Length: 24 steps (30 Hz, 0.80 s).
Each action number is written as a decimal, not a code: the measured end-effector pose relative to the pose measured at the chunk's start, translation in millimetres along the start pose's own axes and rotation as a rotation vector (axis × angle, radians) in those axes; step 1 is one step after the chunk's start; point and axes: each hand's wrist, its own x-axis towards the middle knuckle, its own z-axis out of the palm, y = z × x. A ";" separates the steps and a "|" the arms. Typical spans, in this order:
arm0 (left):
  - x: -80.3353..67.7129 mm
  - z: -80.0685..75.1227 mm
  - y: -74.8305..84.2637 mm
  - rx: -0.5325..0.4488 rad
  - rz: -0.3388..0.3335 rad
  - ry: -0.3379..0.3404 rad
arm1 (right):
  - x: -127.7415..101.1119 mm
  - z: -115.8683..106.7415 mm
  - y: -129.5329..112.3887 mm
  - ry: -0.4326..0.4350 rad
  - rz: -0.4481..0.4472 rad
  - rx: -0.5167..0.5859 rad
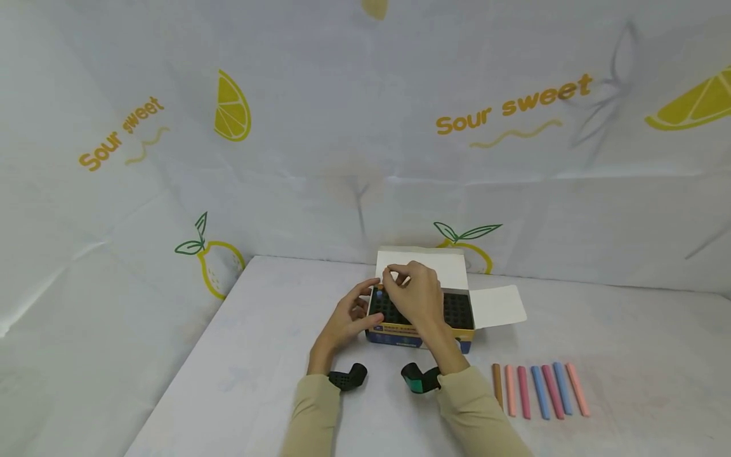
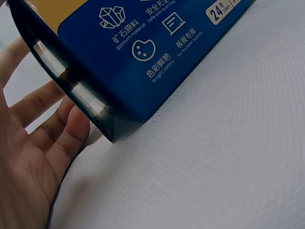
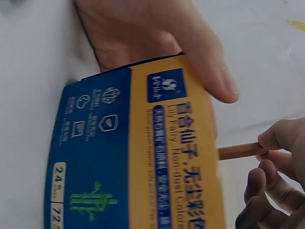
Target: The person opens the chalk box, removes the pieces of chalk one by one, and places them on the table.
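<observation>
A blue and yellow chalk box [image 1: 394,338] stands on the table with its lid raised, showing a black insert full of round holes. My left hand [image 1: 345,317] holds its left end, the thumb over the front top edge and the other fingers round the side. Above the box's left part, my right hand [image 1: 419,295] pinches an orange-brown chalk stick [image 3: 238,151] by its upper end between thumb and index finger. The stick's lower end is hidden behind the box wall in the right wrist view. A blue chalk end [image 1: 379,294] shows in the insert's left column.
Right of my right forearm, several chalk sticks lie in a row on the white table: a brown stick [image 1: 498,384], with pink and blue ones beside it. The box's white side flap [image 1: 498,306] sticks out to the right. A lemon-printed cloth [image 1: 320,209] hangs behind.
</observation>
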 end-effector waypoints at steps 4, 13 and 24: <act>0.1 -0.3 -0.3 0.003 -0.015 0.004 | 2.7 -4.5 -3.8 0.020 -0.014 0.026; 0.7 0.0 0.0 0.002 -0.012 0.002 | 2.6 -18.1 -10.6 0.039 -0.005 0.038; 0.2 1.1 1.7 -0.009 -0.023 0.003 | -9.3 -39.8 -8.0 0.088 -0.028 0.093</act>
